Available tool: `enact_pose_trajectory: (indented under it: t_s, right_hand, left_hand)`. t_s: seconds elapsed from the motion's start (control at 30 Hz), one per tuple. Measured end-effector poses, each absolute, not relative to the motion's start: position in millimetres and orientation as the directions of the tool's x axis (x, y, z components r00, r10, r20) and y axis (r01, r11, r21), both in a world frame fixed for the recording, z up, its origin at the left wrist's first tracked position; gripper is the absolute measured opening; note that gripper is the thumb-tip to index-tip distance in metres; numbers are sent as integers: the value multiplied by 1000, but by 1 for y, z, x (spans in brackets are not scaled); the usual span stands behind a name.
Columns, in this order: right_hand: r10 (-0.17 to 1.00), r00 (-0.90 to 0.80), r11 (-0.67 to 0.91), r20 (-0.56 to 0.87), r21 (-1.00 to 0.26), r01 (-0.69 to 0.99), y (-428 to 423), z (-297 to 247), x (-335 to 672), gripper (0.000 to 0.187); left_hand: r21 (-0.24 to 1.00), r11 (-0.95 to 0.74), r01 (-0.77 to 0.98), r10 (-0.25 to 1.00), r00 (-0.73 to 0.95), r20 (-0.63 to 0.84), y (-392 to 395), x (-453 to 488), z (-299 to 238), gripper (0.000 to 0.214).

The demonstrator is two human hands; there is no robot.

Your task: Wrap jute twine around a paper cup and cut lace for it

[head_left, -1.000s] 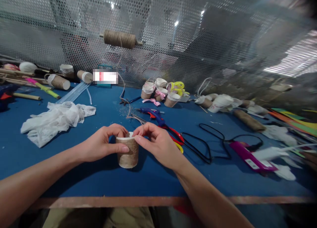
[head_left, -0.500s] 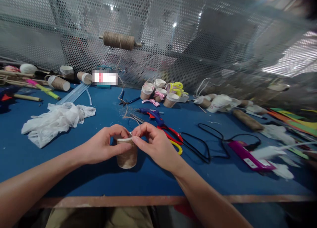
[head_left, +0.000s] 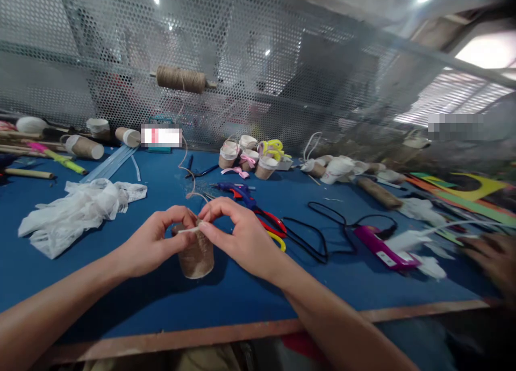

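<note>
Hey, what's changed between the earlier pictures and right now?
The right hand has moved closer to the left hand at the rim of the brown cup. The view swung right, so a co-worker's hand shows more plainly. Both hands stayed on the cup; the glue gun and twine spool stayed put.

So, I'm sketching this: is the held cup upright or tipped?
Roughly upright: the cup shows its pale rim uppermost, pinched by left hand and right hand, base below.
</note>
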State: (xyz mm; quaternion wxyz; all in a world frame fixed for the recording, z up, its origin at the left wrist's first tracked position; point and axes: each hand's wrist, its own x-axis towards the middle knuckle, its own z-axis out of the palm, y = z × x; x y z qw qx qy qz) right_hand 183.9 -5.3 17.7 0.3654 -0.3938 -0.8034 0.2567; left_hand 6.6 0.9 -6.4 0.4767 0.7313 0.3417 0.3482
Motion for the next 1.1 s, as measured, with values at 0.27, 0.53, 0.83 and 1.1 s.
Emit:
enact_pose_trajectory:
  t_s: [0.27,0.53,0.83,1.1]
  right_hand:
    - [913,-382,369,145,-692,620,55,37,167,12]
    - [1000,16,-13,2,-458,889,112,5,252,17]
    - [990,103,-138,-94,-594,793,101,3,255,20]
    - [1000,-19,-13,-23,-911,413,37,28,249,10]
  left_hand:
    - [988,-131,-87,777,610,157,-1,9,-12,22]
    - [984,-12,-177,818,564,111,5,2,-18,19]
    - [983,-159,-90,830,527,183,7,-1,-16,22]
    - [964,-264,22,875,426,230,17,-3,-26,18]
